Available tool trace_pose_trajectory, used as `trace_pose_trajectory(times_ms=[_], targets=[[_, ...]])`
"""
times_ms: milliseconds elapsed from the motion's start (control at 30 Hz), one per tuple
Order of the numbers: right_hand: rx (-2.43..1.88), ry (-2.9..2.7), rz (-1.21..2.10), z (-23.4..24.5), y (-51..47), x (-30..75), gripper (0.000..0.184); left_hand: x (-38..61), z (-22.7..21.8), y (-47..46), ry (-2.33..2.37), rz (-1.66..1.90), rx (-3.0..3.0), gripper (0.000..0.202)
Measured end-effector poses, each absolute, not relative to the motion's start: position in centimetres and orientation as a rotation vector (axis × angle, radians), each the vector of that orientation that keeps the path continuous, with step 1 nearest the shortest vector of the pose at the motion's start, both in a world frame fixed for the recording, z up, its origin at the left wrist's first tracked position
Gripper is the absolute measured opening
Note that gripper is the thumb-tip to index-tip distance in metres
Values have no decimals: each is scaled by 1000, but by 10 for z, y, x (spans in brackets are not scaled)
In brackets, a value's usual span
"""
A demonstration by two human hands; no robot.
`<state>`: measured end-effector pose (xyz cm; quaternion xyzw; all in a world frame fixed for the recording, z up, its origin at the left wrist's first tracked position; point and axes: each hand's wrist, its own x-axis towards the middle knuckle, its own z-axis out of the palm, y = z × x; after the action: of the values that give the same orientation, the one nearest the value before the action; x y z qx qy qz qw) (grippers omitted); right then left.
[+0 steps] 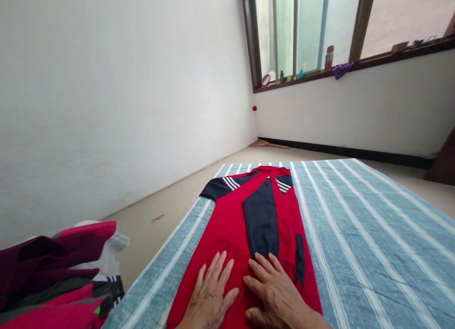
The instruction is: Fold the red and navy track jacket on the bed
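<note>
A red and navy jacket with white shoulder stripes lies on a blue-and-white striped cloth. Its collar points away from me, and one side is folded inward so that a navy sleeve rests along the middle. The other sleeve juts out at the upper left. On the jacket's lower left part, my left hand lies flat with its fingers spread. My right hand rests on the lower right part, fingers stretched out, the tips touching the end of the folded navy sleeve. Neither hand grips anything.
Piled clothes in maroon, pink and dark green sit at the lower left, beside the striped cloth. A white wall rises on the left. Along the windowsill stand a red bottle, a purple cloth and small items. A broom lies by the corner.
</note>
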<state>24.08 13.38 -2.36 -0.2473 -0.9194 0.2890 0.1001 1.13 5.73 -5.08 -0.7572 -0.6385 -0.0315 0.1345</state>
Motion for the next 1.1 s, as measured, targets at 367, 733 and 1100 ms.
trace_pose_trajectory(times_ms=[367,733,1100], targets=[[-746,-2704,873,-17,132,242,53,27,-58,61,-1785,-180,-2212,53],[-756,-2704,863,-21,131,241,55,32,-56,63,-1930,-83,-2222,53],[-747,-2719,832,-24,133,242,54,32,-56,63,-1903,-99,-2203,54]])
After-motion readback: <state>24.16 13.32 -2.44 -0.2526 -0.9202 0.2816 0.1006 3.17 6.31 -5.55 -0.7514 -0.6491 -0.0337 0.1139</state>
